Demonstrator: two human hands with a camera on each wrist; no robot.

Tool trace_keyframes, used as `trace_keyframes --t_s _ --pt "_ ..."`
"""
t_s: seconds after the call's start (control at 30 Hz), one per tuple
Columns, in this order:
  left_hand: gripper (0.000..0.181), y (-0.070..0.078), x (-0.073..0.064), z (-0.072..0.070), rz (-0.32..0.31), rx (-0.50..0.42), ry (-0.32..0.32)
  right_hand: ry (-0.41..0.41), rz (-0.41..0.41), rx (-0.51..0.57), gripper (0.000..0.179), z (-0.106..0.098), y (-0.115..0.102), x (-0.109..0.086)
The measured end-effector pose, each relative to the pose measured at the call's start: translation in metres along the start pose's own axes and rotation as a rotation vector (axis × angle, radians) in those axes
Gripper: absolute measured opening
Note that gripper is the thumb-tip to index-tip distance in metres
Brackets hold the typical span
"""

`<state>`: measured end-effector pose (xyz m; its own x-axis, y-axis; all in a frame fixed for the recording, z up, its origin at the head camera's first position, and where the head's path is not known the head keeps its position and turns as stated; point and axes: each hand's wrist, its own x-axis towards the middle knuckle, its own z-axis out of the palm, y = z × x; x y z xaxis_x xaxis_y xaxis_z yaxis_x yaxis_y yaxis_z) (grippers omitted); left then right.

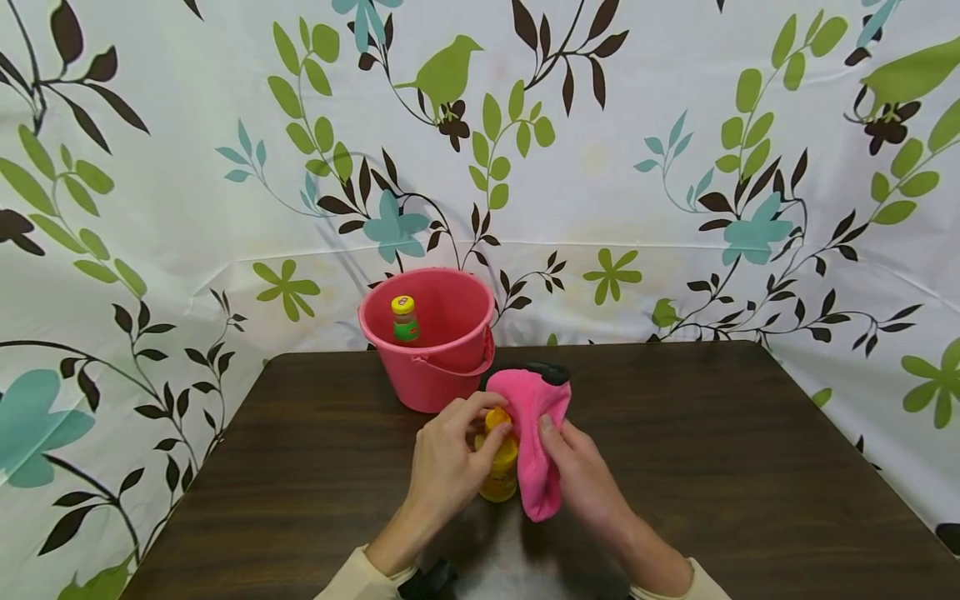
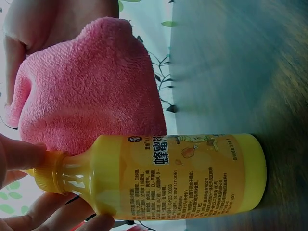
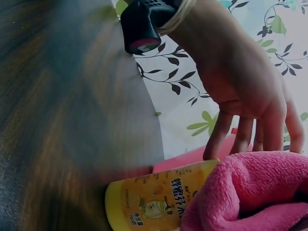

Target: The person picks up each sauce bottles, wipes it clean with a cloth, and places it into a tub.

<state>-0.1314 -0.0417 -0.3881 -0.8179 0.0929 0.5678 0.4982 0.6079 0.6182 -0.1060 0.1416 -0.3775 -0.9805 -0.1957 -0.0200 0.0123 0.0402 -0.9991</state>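
A yellow bottle with Chinese print on its label stands on the table in front of me. My left hand pinches it at the yellow cap, fingers and thumb on either side. In my right hand is a fluffy pink cloth, gripped with the thumb on top. The cloth is folded and lies right up against the bottle's side, covering part of the label in the right wrist view.
Behind my hands stands a pink bucket with a small yellow-lidded jar inside. A black object shows just behind the cloth. The dark wooden table meets a leaf-patterned sheet at its far edge.
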Motion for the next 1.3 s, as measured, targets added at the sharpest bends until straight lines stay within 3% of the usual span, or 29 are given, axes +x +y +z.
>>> trace_keyframes --t_s 0.53,1.03,1.3 --pt "0.025 -0.001 0.0 0.0 -0.003 -0.014 -0.023 -0.131 0.044 -0.03 0.057 0.011 0.02 0.008" --pt "0.028 -0.002 -0.001 0.001 0.048 0.005 0.001 -0.161 0.06 -0.052 0.05 0.005 0.039 0.025" --pt "0.028 -0.001 -0.002 0.0 0.032 0.003 -0.001 -0.152 0.088 -0.046 0.054 0.002 0.046 0.027"
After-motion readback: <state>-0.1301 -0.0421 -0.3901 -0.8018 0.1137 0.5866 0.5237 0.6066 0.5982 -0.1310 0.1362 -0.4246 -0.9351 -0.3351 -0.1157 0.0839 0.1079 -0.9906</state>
